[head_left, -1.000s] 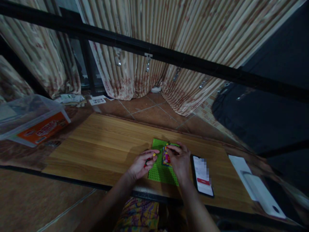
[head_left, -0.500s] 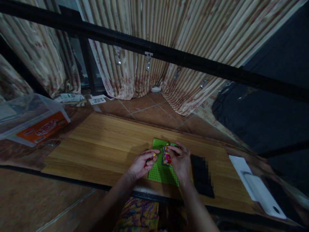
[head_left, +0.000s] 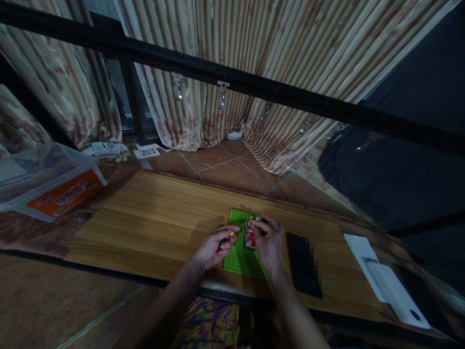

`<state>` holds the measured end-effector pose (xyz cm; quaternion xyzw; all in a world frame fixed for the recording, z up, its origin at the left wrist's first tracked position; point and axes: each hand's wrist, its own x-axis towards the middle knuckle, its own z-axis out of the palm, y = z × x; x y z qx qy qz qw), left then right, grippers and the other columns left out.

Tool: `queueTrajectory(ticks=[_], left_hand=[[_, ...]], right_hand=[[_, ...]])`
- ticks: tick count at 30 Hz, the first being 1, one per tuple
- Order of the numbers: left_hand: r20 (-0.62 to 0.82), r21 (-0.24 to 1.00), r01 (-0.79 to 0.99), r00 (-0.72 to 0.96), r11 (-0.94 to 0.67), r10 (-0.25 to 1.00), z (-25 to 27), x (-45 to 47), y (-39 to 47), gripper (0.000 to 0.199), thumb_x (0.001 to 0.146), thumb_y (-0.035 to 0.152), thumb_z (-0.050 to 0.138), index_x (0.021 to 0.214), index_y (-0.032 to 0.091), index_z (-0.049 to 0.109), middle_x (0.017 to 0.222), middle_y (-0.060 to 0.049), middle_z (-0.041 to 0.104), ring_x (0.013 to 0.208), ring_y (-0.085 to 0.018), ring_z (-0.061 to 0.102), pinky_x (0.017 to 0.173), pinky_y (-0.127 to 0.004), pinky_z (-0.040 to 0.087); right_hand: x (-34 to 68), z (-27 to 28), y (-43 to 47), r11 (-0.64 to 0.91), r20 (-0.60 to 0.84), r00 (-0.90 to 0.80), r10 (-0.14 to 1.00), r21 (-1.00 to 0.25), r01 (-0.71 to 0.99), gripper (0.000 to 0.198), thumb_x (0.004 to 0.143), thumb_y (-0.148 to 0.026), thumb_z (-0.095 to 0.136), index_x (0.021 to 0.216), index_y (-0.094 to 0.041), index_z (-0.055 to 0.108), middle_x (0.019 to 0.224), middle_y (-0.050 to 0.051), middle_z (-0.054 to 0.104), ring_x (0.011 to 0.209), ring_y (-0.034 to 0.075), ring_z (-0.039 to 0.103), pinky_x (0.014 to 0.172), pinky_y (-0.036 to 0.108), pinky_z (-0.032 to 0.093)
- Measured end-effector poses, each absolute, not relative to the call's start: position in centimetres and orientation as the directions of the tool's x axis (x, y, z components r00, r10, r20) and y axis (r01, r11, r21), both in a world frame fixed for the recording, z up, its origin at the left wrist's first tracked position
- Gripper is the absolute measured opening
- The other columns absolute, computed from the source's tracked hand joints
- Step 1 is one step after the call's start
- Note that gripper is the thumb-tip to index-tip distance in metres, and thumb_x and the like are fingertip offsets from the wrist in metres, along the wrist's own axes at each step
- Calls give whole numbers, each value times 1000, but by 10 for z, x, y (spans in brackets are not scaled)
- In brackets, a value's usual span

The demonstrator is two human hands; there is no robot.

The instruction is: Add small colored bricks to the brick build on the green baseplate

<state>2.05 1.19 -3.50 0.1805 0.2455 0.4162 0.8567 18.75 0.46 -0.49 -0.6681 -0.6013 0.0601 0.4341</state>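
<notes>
Right hand pinches the small multicoloured brick stack on the green baseplate, left hand just beside curls around loose bricks; light, rigid, probably best gripped by its sides.

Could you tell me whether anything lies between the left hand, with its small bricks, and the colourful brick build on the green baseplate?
Nothing visible does. The left hand holds small yellow and red bricks at the left edge of the green baseplate. Only bare studs separate it from the brick build, which the right hand grips from the other side.
</notes>
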Motion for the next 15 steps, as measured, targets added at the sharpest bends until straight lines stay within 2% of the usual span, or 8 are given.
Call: queueTrajectory(ticks=[15], left_hand=[[-277,523,-634,506,570,817,-30,20,8,29,71,19,70,99,10,67,67,0,50,44,0,28,38,-14,11]], right_hand=[[191,-8,6,122,444,269,855,-676,727,22,84,-32,55,83,-25,76,107,8,67,105,23,51,93,43,41]])
